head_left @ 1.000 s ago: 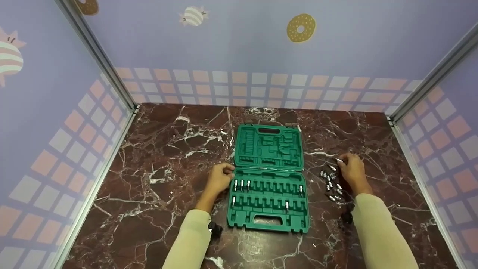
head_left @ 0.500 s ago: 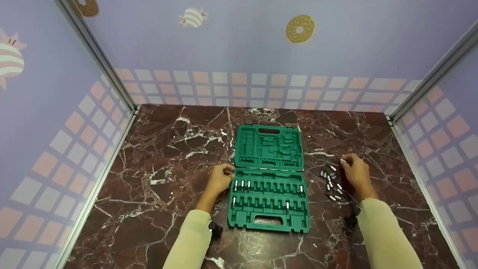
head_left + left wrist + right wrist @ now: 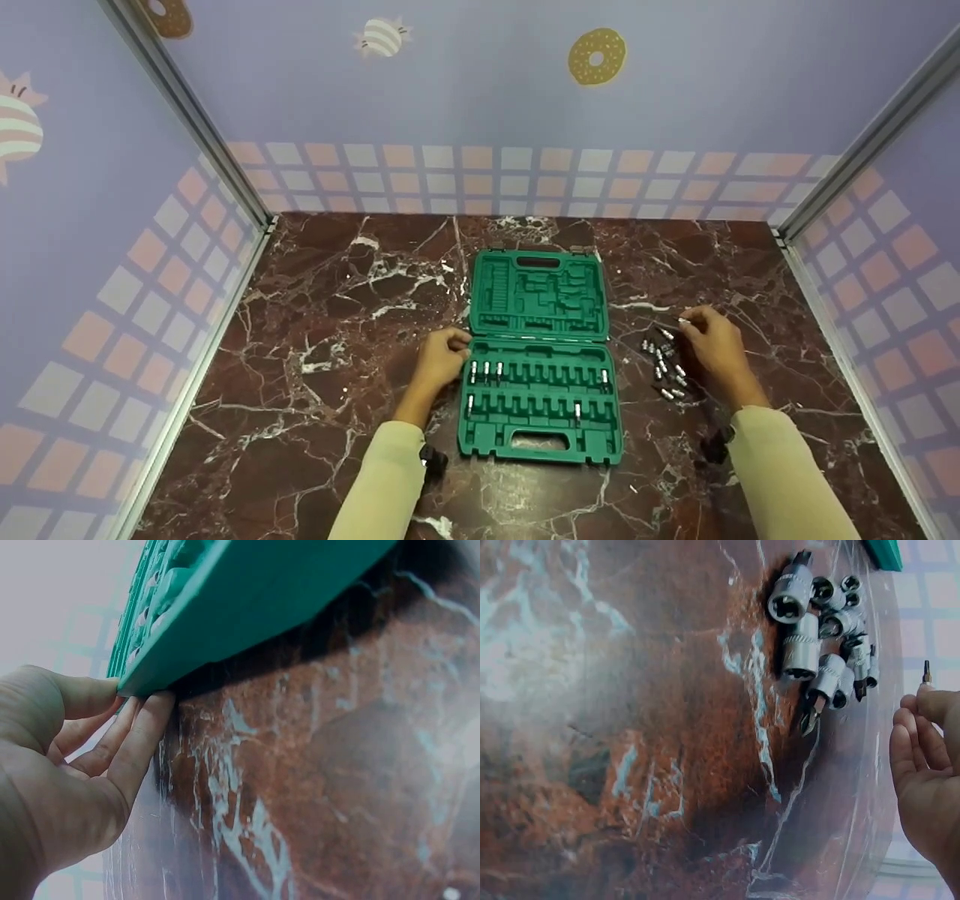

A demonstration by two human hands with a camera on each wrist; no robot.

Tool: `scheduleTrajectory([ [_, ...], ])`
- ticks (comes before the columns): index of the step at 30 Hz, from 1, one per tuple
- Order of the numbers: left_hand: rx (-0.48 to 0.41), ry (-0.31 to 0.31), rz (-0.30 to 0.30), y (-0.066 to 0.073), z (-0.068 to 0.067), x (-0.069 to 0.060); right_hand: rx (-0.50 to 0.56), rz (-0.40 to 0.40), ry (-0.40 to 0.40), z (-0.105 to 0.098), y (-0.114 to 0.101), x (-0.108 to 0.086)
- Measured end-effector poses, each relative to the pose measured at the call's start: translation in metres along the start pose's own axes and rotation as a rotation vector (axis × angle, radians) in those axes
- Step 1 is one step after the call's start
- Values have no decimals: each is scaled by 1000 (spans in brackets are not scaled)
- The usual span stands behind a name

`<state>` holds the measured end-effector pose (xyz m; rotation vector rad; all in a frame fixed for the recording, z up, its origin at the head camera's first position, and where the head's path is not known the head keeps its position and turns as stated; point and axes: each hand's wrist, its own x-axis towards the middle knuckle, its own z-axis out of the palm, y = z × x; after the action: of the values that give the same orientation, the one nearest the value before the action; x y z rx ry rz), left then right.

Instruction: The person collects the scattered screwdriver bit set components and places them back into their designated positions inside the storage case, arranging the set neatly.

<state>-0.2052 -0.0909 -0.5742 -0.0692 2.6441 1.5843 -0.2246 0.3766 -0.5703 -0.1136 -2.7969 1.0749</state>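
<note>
tabletop (image 3: 360, 300) surrounds case (image 3: 538, 388); left hand (image 3: 441, 358) touches edge (image 3: 176, 615)

A strip of tabletop (image 3: 632, 367) runs free between the green case (image 3: 536, 390) and the obstructing socket heap (image 3: 663, 367).

Lower end of bit (image 3: 927, 673) hidden by right hand (image 3: 936, 772) in right wrist view; hand itself cut by right edge. Loose sockets (image 3: 802, 652) overlap, count unclear; markings too small to read. Left hand (image 3: 67, 757) cut by left edge of left wrist view, green case (image 3: 255, 604) by top. Wall (image 3: 60, 600) blurred.
</note>
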Motion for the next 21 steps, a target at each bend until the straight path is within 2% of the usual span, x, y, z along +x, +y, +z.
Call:
scheduleTrajectory([
  [7, -4, -5, -4, 0, 0, 1, 12, -35, 5, 0, -13, -3],
  [12, -3, -15, -13, -1, 0, 0, 44, -51, -13, 4, -23, -5],
  [21, -18, -9, 12, -3, 1, 1, 96, -110, -70, 16, -48, -11],
])
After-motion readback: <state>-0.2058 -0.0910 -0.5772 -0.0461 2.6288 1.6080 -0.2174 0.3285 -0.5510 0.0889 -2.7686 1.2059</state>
